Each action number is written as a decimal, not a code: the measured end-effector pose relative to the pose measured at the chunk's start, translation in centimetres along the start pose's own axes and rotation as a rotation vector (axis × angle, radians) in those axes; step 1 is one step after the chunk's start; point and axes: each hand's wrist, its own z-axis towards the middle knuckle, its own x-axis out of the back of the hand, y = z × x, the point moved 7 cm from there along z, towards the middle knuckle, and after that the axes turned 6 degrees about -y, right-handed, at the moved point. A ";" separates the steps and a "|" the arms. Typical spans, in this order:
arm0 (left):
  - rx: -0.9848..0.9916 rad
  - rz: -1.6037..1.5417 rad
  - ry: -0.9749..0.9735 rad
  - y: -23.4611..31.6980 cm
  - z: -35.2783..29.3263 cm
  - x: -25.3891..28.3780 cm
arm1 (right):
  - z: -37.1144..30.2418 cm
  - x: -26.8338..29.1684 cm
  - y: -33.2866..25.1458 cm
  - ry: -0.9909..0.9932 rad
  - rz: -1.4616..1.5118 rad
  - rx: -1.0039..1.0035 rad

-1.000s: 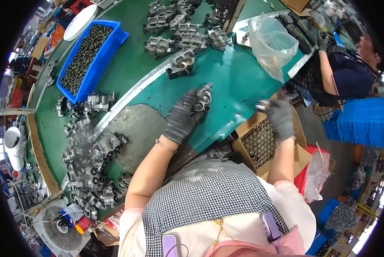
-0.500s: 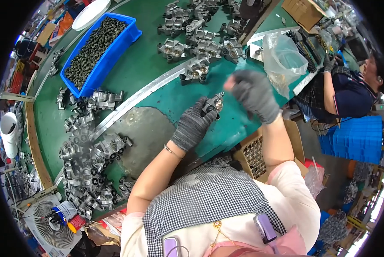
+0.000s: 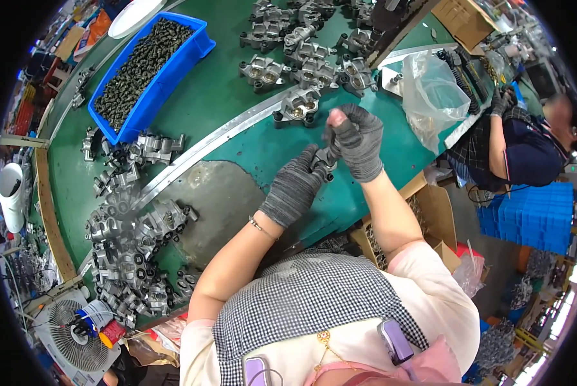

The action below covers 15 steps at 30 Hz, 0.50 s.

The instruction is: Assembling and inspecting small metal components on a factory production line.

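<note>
My left hand (image 3: 295, 186), in a grey knit glove, is closed around a silver metal caliper casting (image 3: 328, 168) with a round bore and a dark rubber boot. My right hand (image 3: 360, 143), gloved with a bare thumb tip, is curled over the upper end of that casting. Its fingers are pinched together, and they hide what they hold. Just beyond both hands, another caliper casting (image 3: 297, 109) stands near the metal strip. The green work surface (image 3: 378, 119) lies under my hands.
A blue bin (image 3: 166, 80) of small dark parts stands far left. Castings lie piled at left (image 3: 131, 257) and grouped at the back (image 3: 317, 64). A clear plastic bag (image 3: 433, 96) and a cardboard box (image 3: 433, 206) are right. A co-worker (image 3: 526, 141) works at far right.
My right hand has come left and down from beside the plastic bag onto the casting. My left hand keeps its hold in nearly the same place.
</note>
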 end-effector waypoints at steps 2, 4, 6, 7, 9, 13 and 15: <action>0.010 -0.015 -0.011 -0.5 0.0 -0.2 | 0.6 -0.6 0.4 -0.055 -0.103 -0.125; 0.011 -0.019 -0.015 -1.1 0.0 -0.4 | 0.9 -0.8 -0.3 -0.081 -0.154 -0.183; 0.037 -0.173 0.106 -1.4 -0.7 -0.1 | 0.1 -0.7 -5.0 -0.107 0.160 0.011; 0.050 -0.249 0.167 -1.7 -1.1 0.1 | -0.2 -0.6 -6.4 -0.118 0.318 0.107; 0.060 -0.293 0.115 -1.9 -1.4 -0.4 | -0.9 -2.9 -2.3 -0.133 -0.036 0.195; 0.134 -0.312 0.052 -2.6 0.5 -0.6 | -0.1 0.8 2.9 0.032 0.005 -0.101; 0.197 -0.140 0.160 -2.9 2.4 0.7 | -0.4 1.6 1.2 0.118 0.160 -0.085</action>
